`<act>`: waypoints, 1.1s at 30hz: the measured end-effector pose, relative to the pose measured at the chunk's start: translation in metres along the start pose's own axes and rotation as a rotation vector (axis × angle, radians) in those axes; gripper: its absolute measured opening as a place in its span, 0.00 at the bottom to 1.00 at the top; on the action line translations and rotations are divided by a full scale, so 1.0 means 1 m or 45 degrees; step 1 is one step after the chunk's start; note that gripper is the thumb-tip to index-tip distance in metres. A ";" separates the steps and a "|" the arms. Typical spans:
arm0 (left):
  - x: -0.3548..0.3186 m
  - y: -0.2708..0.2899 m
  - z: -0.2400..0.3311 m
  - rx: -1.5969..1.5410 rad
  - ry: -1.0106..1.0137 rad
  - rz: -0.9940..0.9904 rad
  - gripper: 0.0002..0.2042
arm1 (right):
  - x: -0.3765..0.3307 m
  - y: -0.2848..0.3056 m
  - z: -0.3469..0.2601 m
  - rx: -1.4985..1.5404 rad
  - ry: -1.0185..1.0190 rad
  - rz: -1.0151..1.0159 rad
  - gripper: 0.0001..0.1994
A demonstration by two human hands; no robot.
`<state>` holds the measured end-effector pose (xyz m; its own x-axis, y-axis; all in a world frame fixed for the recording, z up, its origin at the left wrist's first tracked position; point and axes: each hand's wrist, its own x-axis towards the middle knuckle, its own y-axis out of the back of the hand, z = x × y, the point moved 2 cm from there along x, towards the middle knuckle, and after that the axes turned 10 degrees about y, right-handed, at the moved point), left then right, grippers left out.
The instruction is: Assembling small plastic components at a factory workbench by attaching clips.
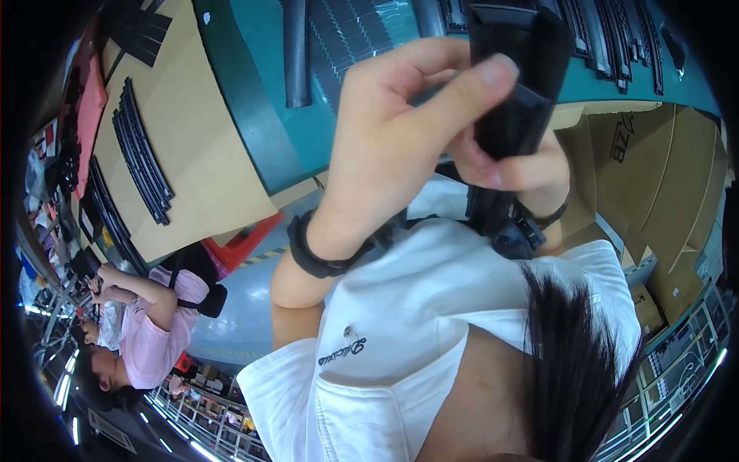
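Observation:
A black plastic piece point(531, 108), shaped like a channel with raised side edges, is held up close in front of my chest. My left hand point(408, 115) is closed on its left side, with the thumb lying on its face. From below and to the right, my right hand point(535, 173) grips the lower end, its thumb side against the plastic and its other fingers mostly hidden behind. Each wrist wears a black band; a small black device point(517, 237) sits at the right one.
Beyond my hands is a green table point(262, 115) with black strips point(612, 38) at the far right and a dark flat strip point(297, 54). Cardboard point(204, 177) at the left bears more black strips point(142, 154). A cardboard box point(654, 177) stands right. A co-worker in pink point(162, 331) works left, near a red stool point(246, 240).

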<state>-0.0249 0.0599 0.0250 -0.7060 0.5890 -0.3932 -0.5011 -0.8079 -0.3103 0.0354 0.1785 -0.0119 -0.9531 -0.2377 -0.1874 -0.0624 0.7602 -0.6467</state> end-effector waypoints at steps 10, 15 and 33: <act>0.018 0.030 -0.063 1.361 -0.602 0.908 0.05 | 0.002 0.035 -0.013 -0.058 0.338 0.205 0.15; 0.022 0.035 -0.074 1.380 -0.652 0.965 0.05 | 0.002 0.036 -0.011 -0.026 0.294 0.224 0.15; 0.018 0.036 -0.048 1.212 -0.342 0.698 0.03 | 0.008 0.015 0.002 -0.012 -0.027 0.085 0.17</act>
<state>-0.0319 0.0422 -0.0349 -0.9750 0.2187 -0.0393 -0.1869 -0.7117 0.6772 0.0273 0.1869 -0.0248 -0.9488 -0.1987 -0.2457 -0.0014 0.7803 -0.6254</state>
